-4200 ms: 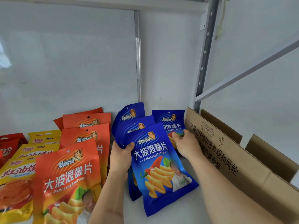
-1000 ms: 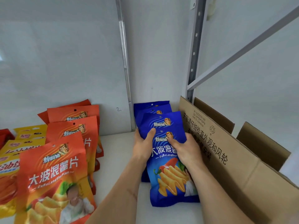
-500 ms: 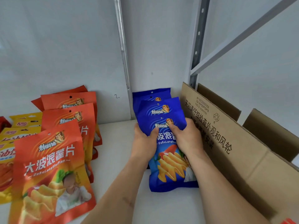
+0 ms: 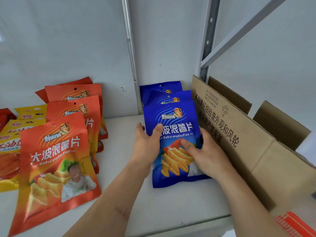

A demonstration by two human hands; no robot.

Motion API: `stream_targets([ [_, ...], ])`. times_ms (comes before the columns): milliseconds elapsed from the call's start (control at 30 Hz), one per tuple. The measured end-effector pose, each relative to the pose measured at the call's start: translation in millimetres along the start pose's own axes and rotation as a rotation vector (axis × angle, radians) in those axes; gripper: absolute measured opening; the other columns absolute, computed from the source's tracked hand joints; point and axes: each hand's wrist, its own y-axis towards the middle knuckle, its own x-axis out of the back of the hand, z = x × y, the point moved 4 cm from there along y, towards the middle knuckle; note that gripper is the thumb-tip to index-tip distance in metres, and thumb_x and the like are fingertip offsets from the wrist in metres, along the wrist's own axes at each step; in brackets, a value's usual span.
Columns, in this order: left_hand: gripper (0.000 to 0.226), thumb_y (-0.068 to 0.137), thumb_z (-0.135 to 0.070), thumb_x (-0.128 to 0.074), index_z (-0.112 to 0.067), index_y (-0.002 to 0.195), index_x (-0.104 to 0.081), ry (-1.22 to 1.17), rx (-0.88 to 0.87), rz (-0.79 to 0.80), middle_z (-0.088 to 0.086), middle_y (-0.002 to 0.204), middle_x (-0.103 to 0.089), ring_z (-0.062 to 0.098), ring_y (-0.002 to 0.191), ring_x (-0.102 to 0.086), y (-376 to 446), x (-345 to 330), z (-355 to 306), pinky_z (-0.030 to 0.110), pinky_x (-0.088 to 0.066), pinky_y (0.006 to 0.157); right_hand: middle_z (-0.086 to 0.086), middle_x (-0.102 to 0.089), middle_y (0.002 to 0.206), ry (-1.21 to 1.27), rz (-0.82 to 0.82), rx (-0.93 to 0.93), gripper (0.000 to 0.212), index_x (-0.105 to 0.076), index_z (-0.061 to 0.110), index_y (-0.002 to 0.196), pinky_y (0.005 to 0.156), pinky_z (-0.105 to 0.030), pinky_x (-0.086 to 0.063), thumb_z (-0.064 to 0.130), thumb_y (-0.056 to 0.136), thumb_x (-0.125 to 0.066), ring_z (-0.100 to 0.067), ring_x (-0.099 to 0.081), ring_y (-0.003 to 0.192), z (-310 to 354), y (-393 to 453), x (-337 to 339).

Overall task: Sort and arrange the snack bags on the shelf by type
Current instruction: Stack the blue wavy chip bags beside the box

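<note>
Three blue chip bags stand one behind another at the back wall, next to the cardboard box. The front blue bag (image 4: 177, 117) leans back on the two blue bags behind it (image 4: 160, 89). My left hand (image 4: 147, 146) holds its left edge, thumb on the front. My right hand (image 4: 205, 153) holds its right edge, thumb on the printed chips. A row of orange chip bags (image 4: 56, 159) of the same brand stands to the left.
Yellow bags (image 4: 10, 134) and a red bag (image 4: 5, 115) sit at the far left. An open cardboard box (image 4: 248, 151) borders the blue bags on the right. Bare white shelf (image 4: 119, 134) separates the orange and blue rows. A grey shelf post (image 4: 206, 40) rises behind the box.
Both hands have slid down the front blue bag, from its top part to its middle. The blue bags now stand lined up by the box.
</note>
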Motion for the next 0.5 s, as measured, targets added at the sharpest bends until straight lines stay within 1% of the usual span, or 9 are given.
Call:
stream_targets([
  [67, 0.041, 0.098, -0.041, -0.059, -0.027, 0.132, -0.04, 0.012, 0.034, 0.001, -0.003, 0.123, -0.064, 0.011, 0.096, -0.069, -13, -4, 7, 0.023, -0.057, 0.061, 0.024, -0.06, 0.108, -0.003, -0.014, 0.023, 0.045, -0.041, 0.044, 0.122, 0.066, -0.013, -0.045, 0.047, 0.086, -0.068, 0.007, -0.06, 0.091, -3, 0, -4],
  [100, 0.037, 0.099, -0.039, -0.058, -0.027, 0.13, -0.041, 0.024, 0.038, -0.004, -0.002, 0.121, -0.065, 0.012, 0.095, -0.069, -17, -7, 9, 0.025, -0.057, 0.063, 0.021, -0.06, 0.111, -0.009, -0.031, 0.021, 0.047, -0.041, 0.04, 0.126, 0.064, -0.013, -0.044, 0.047, 0.088, -0.067, 0.006, -0.06, 0.09, -4, 1, -6],
  [167, 0.043, 0.099, -0.038, -0.058, -0.025, 0.135, -0.039, 0.061, 0.046, -0.013, -0.001, 0.123, -0.064, 0.017, 0.1, -0.069, -19, -11, 9, 0.03, -0.06, 0.069, 0.014, -0.06, 0.118, -0.035, -0.077, 0.012, 0.053, -0.04, 0.033, 0.134, 0.066, -0.017, -0.047, 0.049, 0.089, -0.064, 0.0, -0.061, 0.092, -7, 6, -8],
  [233, 0.047, 0.099, -0.037, -0.059, -0.023, 0.139, -0.037, 0.105, 0.027, -0.024, 0.0, 0.128, -0.062, 0.02, 0.106, -0.067, -19, -13, 9, 0.03, -0.06, 0.071, 0.009, -0.06, 0.126, -0.09, -0.108, 0.001, 0.06, -0.037, 0.03, 0.14, 0.078, -0.03, -0.055, 0.054, 0.09, -0.061, -0.009, -0.062, 0.105, -10, 9, -10],
  [267, 0.046, 0.1, -0.034, -0.059, -0.022, 0.139, -0.037, 0.119, 0.007, -0.031, 0.0, 0.129, -0.061, 0.021, 0.109, -0.066, -18, -14, 8, 0.028, -0.058, 0.07, 0.008, -0.059, 0.129, -0.116, -0.119, 0.0, 0.062, -0.036, 0.03, 0.141, 0.084, -0.037, -0.056, 0.055, 0.09, -0.06, -0.013, -0.061, 0.109, -11, 11, -10],
  [333, 0.044, 0.1, -0.03, -0.058, -0.02, 0.138, -0.037, 0.144, -0.021, -0.048, 0.002, 0.13, -0.059, 0.019, 0.109, -0.065, -17, -16, 10, 0.023, -0.054, 0.065, 0.006, -0.06, 0.129, -0.156, -0.127, 0.002, 0.061, -0.036, 0.031, 0.14, 0.089, -0.044, -0.055, 0.056, 0.089, -0.059, -0.017, -0.06, 0.111, -12, 12, -11],
  [400, 0.044, 0.1, -0.029, -0.058, -0.018, 0.138, -0.038, 0.167, -0.038, -0.061, 0.002, 0.131, -0.059, 0.017, 0.106, -0.063, -19, -17, 9, 0.018, -0.049, 0.059, 0.005, -0.06, 0.129, -0.167, -0.126, 0.0, 0.062, -0.037, 0.03, 0.14, 0.088, -0.044, -0.055, 0.057, 0.089, -0.059, -0.017, -0.06, 0.111, -14, 13, -11],
  [500, 0.046, 0.1, -0.032, -0.059, -0.019, 0.137, -0.037, 0.174, -0.024, -0.063, 0.004, 0.134, -0.059, 0.019, 0.109, -0.064, -22, -16, 6, 0.021, -0.05, 0.061, 0.004, -0.06, 0.129, -0.167, -0.119, -0.01, 0.061, -0.04, 0.027, 0.139, 0.081, -0.035, -0.053, 0.057, 0.089, -0.06, -0.017, -0.061, 0.11, -13, 10, -9],
])
